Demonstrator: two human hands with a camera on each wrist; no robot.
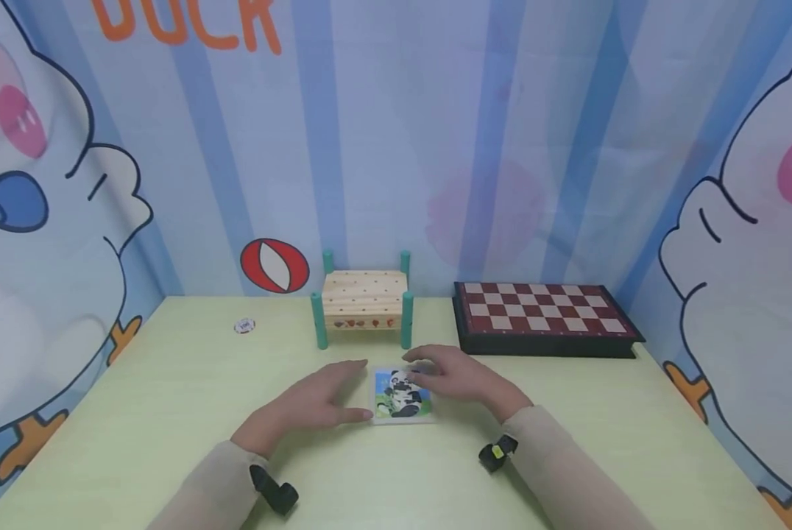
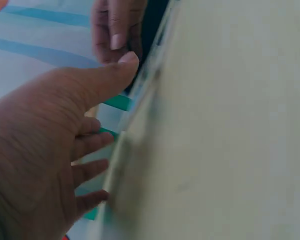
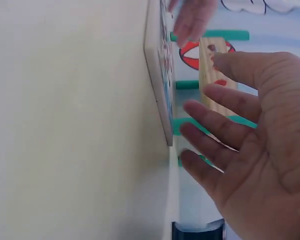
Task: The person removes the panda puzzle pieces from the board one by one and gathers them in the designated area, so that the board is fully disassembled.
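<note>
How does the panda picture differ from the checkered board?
The panda picture is smaller and thinner; the checkered board is bigger and thicker. The panda picture is pale-edged; the checkered board has dark sides. The panda picture lies nearer; the checkered board sits farther back, to the right. Both lie flat on the table.

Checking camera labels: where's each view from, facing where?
Head: on the head, facing forward-down at the panda picture; left hand, right hand, sleeves show.
Left wrist: on that wrist, facing past the left hand across the tabletop; right hand also shows.
Right wrist: on that wrist, facing past the right hand toward the toy bed; left hand also shows.
Head and right wrist share the toy bed and the panda picture.
</note>
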